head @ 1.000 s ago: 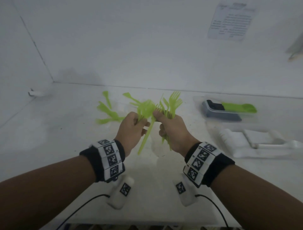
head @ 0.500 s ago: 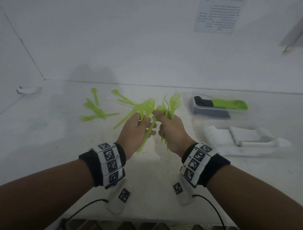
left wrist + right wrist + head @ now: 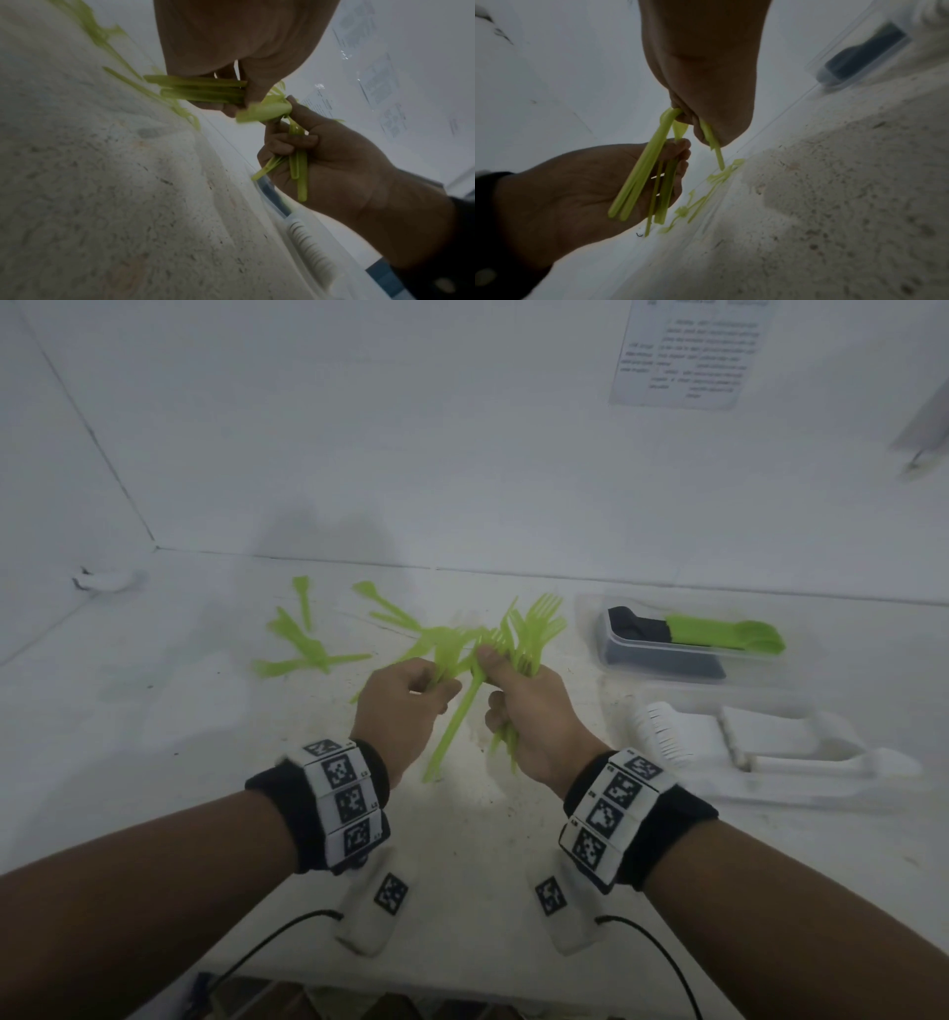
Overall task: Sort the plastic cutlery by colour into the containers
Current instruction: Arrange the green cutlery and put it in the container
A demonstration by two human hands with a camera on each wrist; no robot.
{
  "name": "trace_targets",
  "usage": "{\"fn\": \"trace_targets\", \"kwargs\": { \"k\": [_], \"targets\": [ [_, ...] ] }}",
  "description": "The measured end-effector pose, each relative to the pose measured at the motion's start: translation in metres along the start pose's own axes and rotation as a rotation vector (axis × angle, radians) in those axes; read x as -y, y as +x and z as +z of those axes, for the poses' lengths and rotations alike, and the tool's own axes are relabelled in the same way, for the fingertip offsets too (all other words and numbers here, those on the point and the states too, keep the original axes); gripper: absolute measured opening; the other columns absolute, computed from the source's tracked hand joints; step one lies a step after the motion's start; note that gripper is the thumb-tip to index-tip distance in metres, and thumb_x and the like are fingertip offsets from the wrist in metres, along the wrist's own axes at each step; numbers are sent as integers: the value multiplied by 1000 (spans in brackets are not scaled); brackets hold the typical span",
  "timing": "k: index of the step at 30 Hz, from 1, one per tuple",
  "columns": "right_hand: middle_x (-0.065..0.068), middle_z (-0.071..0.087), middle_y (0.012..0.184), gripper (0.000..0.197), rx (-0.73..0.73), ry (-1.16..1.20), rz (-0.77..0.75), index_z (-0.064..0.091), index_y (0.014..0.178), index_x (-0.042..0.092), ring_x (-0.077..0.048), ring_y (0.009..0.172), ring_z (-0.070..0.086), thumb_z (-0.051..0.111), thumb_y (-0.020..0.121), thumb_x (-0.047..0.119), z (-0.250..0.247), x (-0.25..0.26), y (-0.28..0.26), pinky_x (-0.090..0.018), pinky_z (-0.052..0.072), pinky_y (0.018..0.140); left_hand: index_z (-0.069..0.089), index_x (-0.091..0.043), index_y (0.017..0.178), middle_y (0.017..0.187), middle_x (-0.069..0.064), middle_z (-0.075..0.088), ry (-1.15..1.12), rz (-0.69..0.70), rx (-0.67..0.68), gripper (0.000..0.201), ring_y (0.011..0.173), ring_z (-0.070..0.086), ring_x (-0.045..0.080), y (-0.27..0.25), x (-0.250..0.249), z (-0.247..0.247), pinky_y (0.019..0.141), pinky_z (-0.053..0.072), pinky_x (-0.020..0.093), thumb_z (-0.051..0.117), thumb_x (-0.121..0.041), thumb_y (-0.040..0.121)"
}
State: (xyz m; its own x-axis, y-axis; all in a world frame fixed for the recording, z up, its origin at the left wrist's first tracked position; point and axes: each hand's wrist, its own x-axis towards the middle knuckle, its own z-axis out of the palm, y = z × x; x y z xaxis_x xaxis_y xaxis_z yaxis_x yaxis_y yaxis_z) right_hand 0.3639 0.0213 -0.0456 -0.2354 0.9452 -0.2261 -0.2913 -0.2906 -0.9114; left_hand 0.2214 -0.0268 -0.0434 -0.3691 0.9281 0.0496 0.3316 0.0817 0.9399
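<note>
Both hands are raised over the white table, each gripping lime green plastic forks. My left hand [image 3: 411,690] holds a small bunch of green forks [image 3: 197,89] with the handles pointing back. My right hand [image 3: 518,695] grips a bigger bundle of green forks [image 3: 534,629], tines fanned upward, handles [image 3: 299,168] sticking out below the palm. One long fork [image 3: 452,726] hangs between the two hands, where they meet. More green cutlery [image 3: 303,644] lies loose on the table at the far left. A clear container [image 3: 616,654] at the right holds black and green cutlery [image 3: 719,634].
A clear container with white cutlery [image 3: 760,747] sits at the right, nearer than the first one. White walls close the table at the back and left. A paper sheet [image 3: 683,351] hangs on the back wall. Cables run off both wrists at the front edge.
The hands have stayed together in mid-air, shuffling the green forks between them. The left hand's fingers have curled further round its bunch. The head view has tilted slightly.
</note>
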Motion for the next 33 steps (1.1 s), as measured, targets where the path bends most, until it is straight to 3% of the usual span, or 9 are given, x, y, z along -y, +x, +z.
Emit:
{"fn": "trace_targets", "kwargs": {
  "k": [6,11,16,19,22,24,26,30,33],
  "targets": [
    [0,36,69,15,-25,-71,-5,69,88,18,-12,52,30,72,97,30,3,-1,2,-28,32,51,53,-3,72,68,9,53,-162,-52,45,33,68,69,16,-2,4,-3,69,48,37,80,-16,87],
    [-11,48,92,16,6,-43,11,72,95,12,-12,51,33,73,97,28,4,-7,0,-28,35,50,57,11,82,75,11,63,-197,-93,-6,34,71,72,20,-4,9,-10,68,53,34,80,-13,86],
    [-5,50,84,15,26,-20,19,70,95,14,-11,51,38,75,95,28,7,-9,-1,-28,38,50,60,5,79,72,14,66,-126,-67,33,32,78,76,26,-6,9,-14,75,56,40,82,-18,86],
    [0,51,77,12,-40,15,13,68,94,14,-10,49,37,73,97,25,7,-6,3,-28,36,49,66,-4,89,87,13,75,-265,-119,57,20,81,76,28,-8,7,-14,80,59,42,71,-22,96],
    [1,50,75,11,-191,111,25,66,92,15,-9,45,35,73,96,23,-3,3,11,-25,35,45,59,-10,97,90,10,69,-297,-156,-67,16,75,68,25,-3,10,-25,67,55,32,52,-23,106],
    [1,50,74,13,-249,96,36,66,92,15,-9,43,36,75,95,24,-10,7,14,-24,37,43,59,-16,98,86,3,60,-141,-80,-164,20,71,54,20,2,13,-35,61,44,28,44,-25,107],
    [1,49,73,14,-232,65,48,66,93,14,-9,43,36,76,95,24,-9,6,14,-25,37,44,61,-18,100,86,0,57,51,47,-135,22,72,50,15,2,13,-39,62,42,26,44,-29,107],
    [3,54,66,13,-144,85,77,68,90,12,-10,43,36,74,96,21,11,0,5,-26,36,45,67,-20,100,91,-7,65,327,285,33,19,71,52,-3,-5,13,-27,69,39,14,73,-36,92],
    [5,52,57,14,-123,121,109,67,86,12,-10,43,36,73,97,20,20,-2,2,-26,35,44,68,-14,98,92,-5,68,384,314,24,19,69,53,-6,-3,19,-19,65,38,9,76,-27,88]
  ]
}}
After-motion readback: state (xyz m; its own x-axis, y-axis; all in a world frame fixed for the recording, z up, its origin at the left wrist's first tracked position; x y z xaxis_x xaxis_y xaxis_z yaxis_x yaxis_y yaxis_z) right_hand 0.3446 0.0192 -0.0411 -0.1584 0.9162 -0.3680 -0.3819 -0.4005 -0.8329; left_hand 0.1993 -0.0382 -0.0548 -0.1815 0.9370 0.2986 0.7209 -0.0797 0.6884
